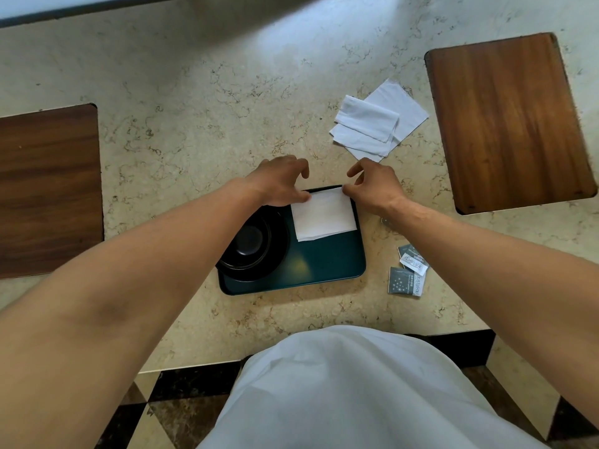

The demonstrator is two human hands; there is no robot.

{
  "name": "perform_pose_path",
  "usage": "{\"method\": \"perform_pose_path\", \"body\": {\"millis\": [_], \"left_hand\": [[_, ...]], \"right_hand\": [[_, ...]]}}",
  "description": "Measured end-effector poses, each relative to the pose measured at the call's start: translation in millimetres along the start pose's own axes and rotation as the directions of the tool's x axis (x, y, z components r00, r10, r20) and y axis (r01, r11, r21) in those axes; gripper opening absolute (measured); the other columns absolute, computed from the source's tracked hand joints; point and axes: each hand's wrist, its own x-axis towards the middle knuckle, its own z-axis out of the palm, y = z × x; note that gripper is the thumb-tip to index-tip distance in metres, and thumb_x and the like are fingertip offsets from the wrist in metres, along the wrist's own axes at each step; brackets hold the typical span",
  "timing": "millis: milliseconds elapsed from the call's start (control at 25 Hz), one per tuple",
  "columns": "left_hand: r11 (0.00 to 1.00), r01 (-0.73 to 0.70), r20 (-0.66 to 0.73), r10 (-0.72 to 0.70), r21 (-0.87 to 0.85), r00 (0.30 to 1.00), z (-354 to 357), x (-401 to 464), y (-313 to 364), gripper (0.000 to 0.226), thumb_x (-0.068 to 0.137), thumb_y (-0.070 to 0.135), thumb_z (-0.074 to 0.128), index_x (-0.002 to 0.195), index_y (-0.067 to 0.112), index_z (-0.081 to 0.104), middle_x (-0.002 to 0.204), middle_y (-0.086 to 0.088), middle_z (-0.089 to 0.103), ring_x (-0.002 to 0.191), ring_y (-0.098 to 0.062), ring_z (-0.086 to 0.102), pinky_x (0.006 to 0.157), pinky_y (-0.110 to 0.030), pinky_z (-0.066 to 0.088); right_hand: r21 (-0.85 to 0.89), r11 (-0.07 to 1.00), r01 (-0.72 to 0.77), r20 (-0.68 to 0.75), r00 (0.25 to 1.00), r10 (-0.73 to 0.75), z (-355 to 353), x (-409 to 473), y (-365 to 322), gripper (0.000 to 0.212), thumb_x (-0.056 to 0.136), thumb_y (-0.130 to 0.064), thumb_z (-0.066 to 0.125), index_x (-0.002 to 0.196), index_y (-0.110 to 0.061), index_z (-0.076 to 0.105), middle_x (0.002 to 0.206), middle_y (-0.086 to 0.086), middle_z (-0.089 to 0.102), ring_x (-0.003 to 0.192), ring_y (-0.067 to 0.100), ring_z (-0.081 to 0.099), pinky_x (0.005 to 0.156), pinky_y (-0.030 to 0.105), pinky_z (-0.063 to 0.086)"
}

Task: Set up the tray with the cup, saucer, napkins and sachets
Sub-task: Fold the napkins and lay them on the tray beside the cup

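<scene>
A dark teal tray [327,264] lies on the marble counter in front of me. On its left half stands a black cup on a black saucer [252,246], partly hidden by my left forearm. A folded white napkin [324,215] lies on the tray's far right corner. My left hand [280,181] touches the napkin's far left corner with its thumb, and my right hand [372,184] pinches the far right corner. More white napkins [377,124] lie loose beyond the tray. Grey and white sachets [409,270] lie on the counter to the tray's right.
A dark wooden board [48,189] lies at the left and a reddish wooden board [509,121] at the far right. The counter's front edge runs just before my white apron [340,390], with a checkered floor below.
</scene>
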Motion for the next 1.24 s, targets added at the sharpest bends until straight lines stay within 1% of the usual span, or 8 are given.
{"method": "perform_pose_path", "body": {"millis": [160,280,480,640,920,1000,1120,1240], "left_hand": [[0.993,0.039,-0.096,-0.049,-0.110,0.994,-11,18,1,0.039,0.094,0.040,0.064,0.124,0.015,0.060,0.110,-0.002,0.061,0.098,-0.018,0.053,0.081,-0.031,0.040],[0.987,0.069,-0.148,-0.091,-0.143,0.985,-18,42,6,0.031,0.097,0.031,0.061,0.120,0.010,0.064,0.114,-0.007,0.065,0.103,-0.021,0.057,0.082,-0.029,0.040],[0.959,0.109,-0.214,-0.168,-0.263,0.962,-30,90,16,0.035,0.096,0.025,0.062,0.127,0.008,0.062,0.120,-0.012,0.066,0.114,-0.026,0.059,0.088,-0.027,0.040],[0.952,0.098,-0.283,-0.183,-0.290,0.942,-42,125,23,0.046,0.095,0.023,0.062,0.136,0.004,0.055,0.121,-0.016,0.067,0.115,-0.029,0.060,0.094,-0.027,0.040],[0.921,0.121,-0.302,-0.242,-0.371,0.922,-41,153,32,0.025,0.090,0.028,0.067,0.091,0.004,0.070,0.085,0.002,0.063,0.081,-0.012,0.056,0.062,-0.017,0.040],[0.901,0.136,-0.284,-0.269,-0.412,0.920,-41,152,32,0.023,0.087,0.024,0.069,0.090,0.001,0.072,0.081,0.000,0.065,0.078,-0.013,0.060,0.063,-0.017,0.045],[0.845,0.138,-0.236,-0.296,-0.517,0.926,-45,147,34,0.019,0.084,0.018,0.072,0.085,-0.001,0.072,0.070,0.001,0.063,0.072,-0.015,0.061,0.071,-0.029,0.054],[0.731,0.112,-0.173,-0.303,-0.673,0.937,-52,132,36,0.011,0.081,0.010,0.071,0.078,0.000,0.067,0.066,0.000,0.060,0.066,-0.016,0.060,0.066,-0.032,0.053]], "right_hand": [[0.051,0.999,0.017,-0.086,0.996,-0.013,-14,16,-6,0.022,0.087,-0.036,0.063,0.103,-0.022,0.067,0.095,-0.006,0.064,0.087,0.011,0.061,0.071,0.025,0.046],[-0.008,1.000,0.028,-0.168,0.985,-0.029,-27,36,-4,0.014,0.090,-0.028,0.060,0.100,-0.020,0.067,0.096,-0.003,0.066,0.090,0.015,0.062,0.074,0.026,0.046],[-0.104,0.994,-0.018,-0.314,0.949,-0.016,-50,78,6,0.031,0.091,-0.017,0.061,0.122,-0.014,0.060,0.124,0.010,0.056,0.106,0.023,0.060,0.086,0.031,0.048],[-0.233,0.972,0.035,-0.321,0.941,-0.110,-56,105,8,0.046,0.088,-0.020,0.063,0.133,-0.015,0.053,0.132,0.014,0.047,0.118,0.028,0.050,0.092,0.032,0.046],[-0.214,0.967,0.137,-0.322,0.925,-0.202,-51,117,10,0.032,0.090,-0.017,0.061,0.121,-0.010,0.063,0.126,0.014,0.053,0.112,0.029,0.055,0.092,0.033,0.049],[-0.164,0.976,0.142,-0.304,0.934,-0.187,-51,116,12,0.032,0.089,-0.014,0.061,0.120,-0.010,0.062,0.125,0.014,0.053,0.109,0.030,0.057,0.092,0.036,0.050],[-0.116,0.982,0.152,-0.322,0.929,-0.182,-50,110,12,0.035,0.087,-0.012,0.060,0.122,-0.009,0.060,0.125,0.014,0.052,0.109,0.028,0.056,0.093,0.037,0.051],[-0.036,0.995,0.098,-0.401,0.910,-0.104,-51,105,11,0.038,0.088,-0.014,0.057,0.125,-0.010,0.057,0.125,0.013,0.051,0.113,0.026,0.053,0.095,0.034,0.049]]}}
